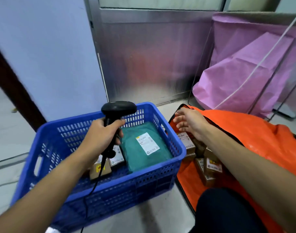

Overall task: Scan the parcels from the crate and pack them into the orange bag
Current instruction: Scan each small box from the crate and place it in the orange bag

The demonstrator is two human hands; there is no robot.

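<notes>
A blue plastic crate (160, 175) stands on the floor in the middle. Inside lie a teal parcel (135, 153) with a white label and two small brown boxes (117, 161) at its left. My left hand (100, 137) is above the crate, shut on the handle of a black barcode scanner (118, 108) whose cable hangs down. The orange bag (261, 135) lies open to the right, with several brown boxes (211, 167) inside. My right hand (191, 121) hovers over the bag's mouth, fingers spread, holding nothing.
A pink sack (244, 73) on a metal frame stands behind the orange bag. A metal panel (149, 56) and a pale blue wall (43, 56) rise behind the crate. My dark-clad knee (227, 211) is at the lower right.
</notes>
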